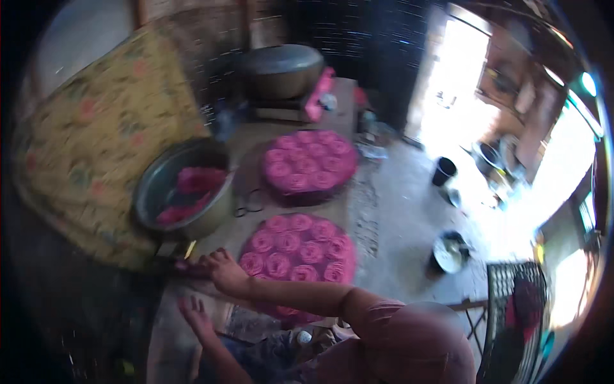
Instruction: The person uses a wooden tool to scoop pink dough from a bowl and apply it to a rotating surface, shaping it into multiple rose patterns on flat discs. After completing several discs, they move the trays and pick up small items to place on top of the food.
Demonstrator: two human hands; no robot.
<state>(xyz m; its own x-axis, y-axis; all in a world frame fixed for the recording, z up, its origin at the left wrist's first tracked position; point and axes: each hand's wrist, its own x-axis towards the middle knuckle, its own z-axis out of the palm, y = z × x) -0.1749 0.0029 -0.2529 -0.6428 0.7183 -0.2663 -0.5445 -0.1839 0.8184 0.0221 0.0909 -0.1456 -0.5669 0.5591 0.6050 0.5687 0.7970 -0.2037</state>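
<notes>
My right hand (pixel 228 273) reaches left across the near tray, fingers curled at a dark reddish, bar-like thing (pixel 187 269) that is too blurred to name. Below it my left hand (pixel 194 315) is held with fingers apart and nothing seen in it. Coiled pink nests of thin noodle-like strands (pixel 311 251) cover the near round pink tray, partly hidden by my right forearm. A second round tray (pixel 310 192) behind it carries similar pink coils. To the left, a deep metal basin (pixel 148 221) holds lumps of pink dough-like stuff (pixel 199 180).
A large lidded pot (pixel 281 70) stands at the back of the work surface. Dark scissors-like loops (pixel 249 203) lie between basin and trays. Yellow flowered cloth (pixel 109 141) hangs at left. Buckets (pixel 448 253) stand on the floor at right, near a chair (pixel 521 320).
</notes>
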